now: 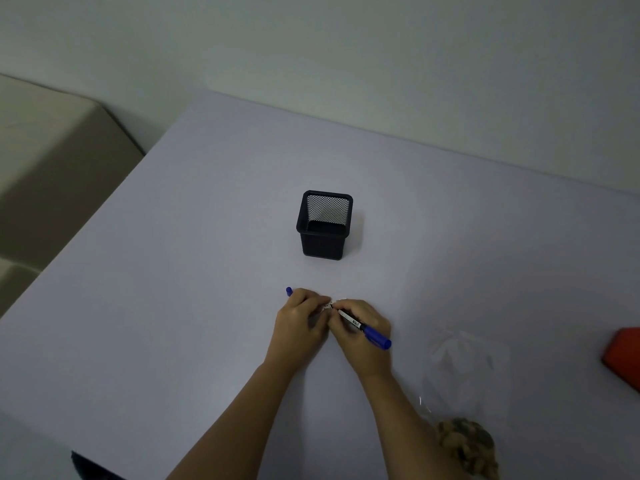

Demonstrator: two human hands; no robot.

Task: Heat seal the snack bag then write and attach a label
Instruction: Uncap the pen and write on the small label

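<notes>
My right hand (360,336) grips a blue marker (372,333), its tip pointing toward a small white label (328,305) pinched between the fingertips of both hands. My left hand (299,318) holds the blue pen cap (289,291), which sticks out past its knuckles, and also touches the label. The clear snack bag (462,379) lies on the table to the right of my right forearm, with brown snacks (467,445) bunched at its near end. Most of the label is hidden by my fingers.
A black mesh pen holder (323,225) stands upright beyond my hands at mid-table. A red object (623,356) sits at the right edge. The pale table (173,271) meets a wall at the back; a beige cushion (52,150) lies off its left side.
</notes>
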